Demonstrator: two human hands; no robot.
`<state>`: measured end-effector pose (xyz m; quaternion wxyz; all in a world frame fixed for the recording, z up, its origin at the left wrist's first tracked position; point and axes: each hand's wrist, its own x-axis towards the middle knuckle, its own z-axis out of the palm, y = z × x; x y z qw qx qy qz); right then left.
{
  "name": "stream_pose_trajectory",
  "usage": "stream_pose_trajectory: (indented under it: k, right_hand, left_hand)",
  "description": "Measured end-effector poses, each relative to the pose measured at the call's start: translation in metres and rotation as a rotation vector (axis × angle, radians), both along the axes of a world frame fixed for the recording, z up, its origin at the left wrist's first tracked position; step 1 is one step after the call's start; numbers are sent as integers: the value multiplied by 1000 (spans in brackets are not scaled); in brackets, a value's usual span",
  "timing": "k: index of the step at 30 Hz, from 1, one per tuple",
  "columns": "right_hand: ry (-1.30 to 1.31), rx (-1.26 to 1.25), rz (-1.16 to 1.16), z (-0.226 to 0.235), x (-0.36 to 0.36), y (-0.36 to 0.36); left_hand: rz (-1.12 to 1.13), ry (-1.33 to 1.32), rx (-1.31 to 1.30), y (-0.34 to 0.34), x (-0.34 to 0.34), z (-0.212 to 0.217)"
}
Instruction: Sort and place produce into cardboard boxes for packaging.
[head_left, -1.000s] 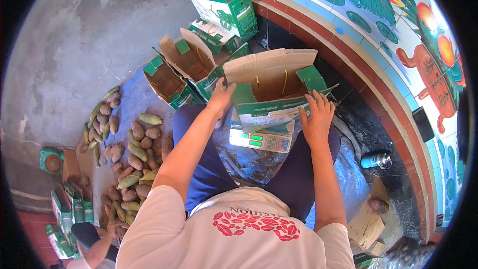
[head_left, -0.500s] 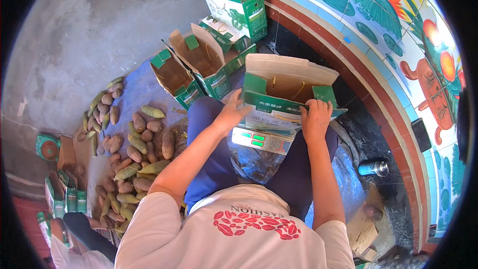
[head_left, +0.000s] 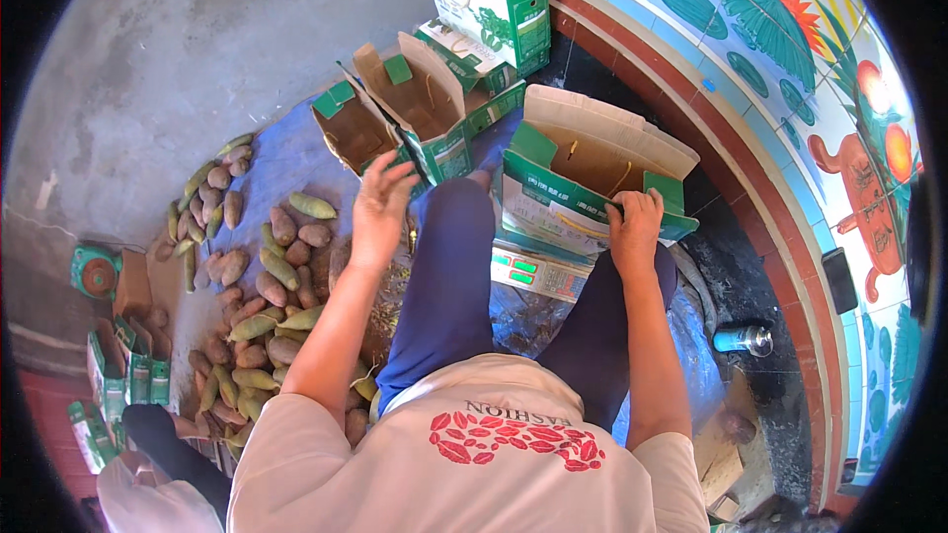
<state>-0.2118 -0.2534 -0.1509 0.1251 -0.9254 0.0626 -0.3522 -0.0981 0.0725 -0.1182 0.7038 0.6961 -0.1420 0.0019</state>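
Big carton (head_left: pixel 563 202) sits upright w/ its top gaping, apparently on the flat scale (head_left: pixel 538 273), whose lit panel juts out on its near side. R grip (head_left: pixel 637 219) is closed on the carton's near rim, fingers curled over the edge, thumb outside; L grip (head_left: pixel 383 199) is empty, fingers spread, in the air left of the carton. To steady it well, prob. best to keep R pressure light, carton square on the scale, knees off its sides, so the reading isn't skewed; flaps should stay folded back, clear of the mouth. Mat'ls: carton = stiff cardboard, printed green & white outside, raw brown inside, w/ a yellow cord (head_left: pixel 622 178) loop in it; floor of it is hidden. Left of the carton, just past L grip: two smaller cartons (head_left: pixel 442 153), same board, boxy. Farther left & nearer: heap of tubers (head_left: pixel 281 269), long, blunt-ended, matte, some greenish, some reddish-brown, partly on creased blue sheeting (head_left: pixel 281 163). Right of carton, nearer: smooth blue flask (head_left: pixel 741 339), cylindrical, lying on its side.
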Motion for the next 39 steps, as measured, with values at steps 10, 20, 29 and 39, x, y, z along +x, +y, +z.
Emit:
stream_pose_trajectory:
  k: [10, 20, 29, 39]
  right_hand:
    - [-4, 55, 158, 4, -5, 0]
    - [121, -37, 78, 6, -10, -3]
    - [151, -210, -1, 5, -10, 5]
    - [106, -269, -7, 17, -13, 21]
  left_hand:
    - [201, 126, 793, 139, -20, -150]
    - [-675, 201, 2055, 264, -135, -263]
    - [-188, 841, 1794, 257, -227, -250]
    - [-281, 1109, 1548, 255, -255, -282]
